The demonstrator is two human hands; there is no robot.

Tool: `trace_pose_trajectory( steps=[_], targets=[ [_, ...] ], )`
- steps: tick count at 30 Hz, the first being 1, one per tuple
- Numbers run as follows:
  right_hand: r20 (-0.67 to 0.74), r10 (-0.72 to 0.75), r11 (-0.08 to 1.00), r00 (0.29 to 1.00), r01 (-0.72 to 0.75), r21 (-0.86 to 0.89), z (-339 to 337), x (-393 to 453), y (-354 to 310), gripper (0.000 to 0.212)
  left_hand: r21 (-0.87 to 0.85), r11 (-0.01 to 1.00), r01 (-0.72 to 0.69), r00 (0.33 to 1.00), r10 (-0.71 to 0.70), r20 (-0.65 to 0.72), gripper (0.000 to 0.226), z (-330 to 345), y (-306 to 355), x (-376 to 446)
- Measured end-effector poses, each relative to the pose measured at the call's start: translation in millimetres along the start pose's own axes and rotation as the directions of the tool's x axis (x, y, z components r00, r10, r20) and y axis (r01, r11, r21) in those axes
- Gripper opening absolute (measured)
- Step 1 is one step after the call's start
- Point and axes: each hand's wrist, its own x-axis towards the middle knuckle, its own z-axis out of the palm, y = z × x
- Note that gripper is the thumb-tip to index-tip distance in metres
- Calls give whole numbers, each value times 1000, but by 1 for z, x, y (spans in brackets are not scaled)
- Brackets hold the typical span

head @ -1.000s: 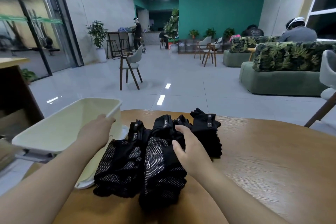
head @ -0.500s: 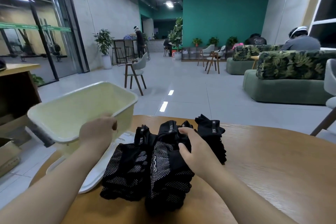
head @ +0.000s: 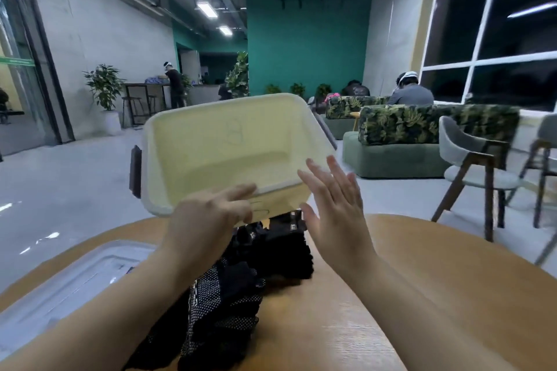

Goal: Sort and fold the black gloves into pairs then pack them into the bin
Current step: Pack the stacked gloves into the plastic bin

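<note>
A round wooden table [head: 422, 295] filled the lower part of the frame, its grain running across a warm tan top. Behind it spread a grey-floored lounge with a teal wall at upper centre, dark windows at upper right, leaf-print sofas [head: 422, 129] and a grey chair [head: 473, 159] at right, and potted plants at left. A clear lid [head: 75, 280] lay flat at the lower left of the table.

The pale yellow bin [head: 229, 150] hung in mid-frame above the table edge — tilted so its open mouth faced the camera, its long axis running left to right and rising slightly toward the right. The left hand [head: 208, 217] gripped its near rim, fingers curled over the edge. The right hand [head: 334, 205] was spread flat with straight fingers just beside the bin's right corner, holding nothing; whether it touched the rim could not be told.

The black gloves [head: 241, 286] lay heaped on the table at lower centre between the forearms, below the bin.
</note>
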Motion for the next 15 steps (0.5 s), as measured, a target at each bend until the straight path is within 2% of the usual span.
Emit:
trace_pose_trajectory(
  steps=[3, 5, 10, 15],
  targets=[
    [-56, 7, 998, 998, -10, -57, -34, -22, 31, 30, -105, 989, -103, 995, 103, -14, 34, 14, 35, 15],
    [-67, 3, 997, 998, -8, -75, -60, -39, 50, 18, -165, 972, -166, 986, 164, -22, 36, 25, 60, 23],
    [24, 14, 968, 1000, -8, -250, -123, -86, 79, 18, -321, 907, -272, 962, 266, -63, 39, 47, 121, 31],
    [91, 142, 953, 986, -111, -283, -174, -130, 85, 27, -419, 846, -329, 940, 335, -62, 49, 60, 172, 26]
  ],
)
